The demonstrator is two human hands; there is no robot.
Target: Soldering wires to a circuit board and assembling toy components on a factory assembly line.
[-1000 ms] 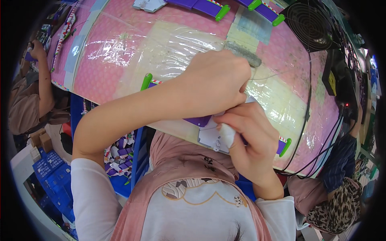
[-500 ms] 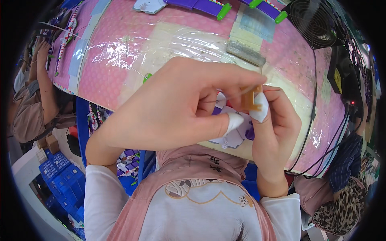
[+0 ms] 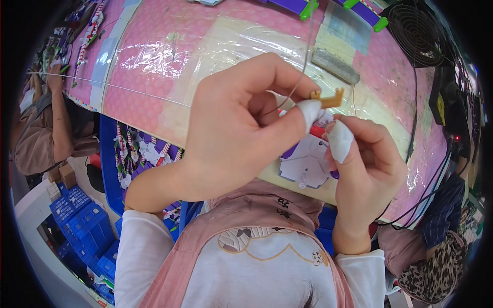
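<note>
My left hand (image 3: 241, 128), its thumb wrapped in white tape, pinches a small tan plastic piece with notched ends (image 3: 331, 98) above the table. A thin pale line (image 3: 306, 56) comes down to the left fingers from the far side. My right hand (image 3: 367, 164) is close beside it, lower and to the right, apart from the tan piece. Its taped thumb and forefinger are pressed together; whatever they hold is too small to make out. Below both hands lies a white, purple and red plastic part (image 3: 303, 167), partly covered by them.
Purple parts with green ends (image 3: 359, 11) lie at the far edge. A grey metal bar (image 3: 335, 65) and a black fan (image 3: 417, 32) are at the back right. Black cables run down the right. A blue bin (image 3: 110, 164) of parts stands left. Other people sit on both sides.
My hands have moved apart. The tan piece has turned from upright to nearly level in my left fingers, and my right hand has dropped away down and to the right.
</note>
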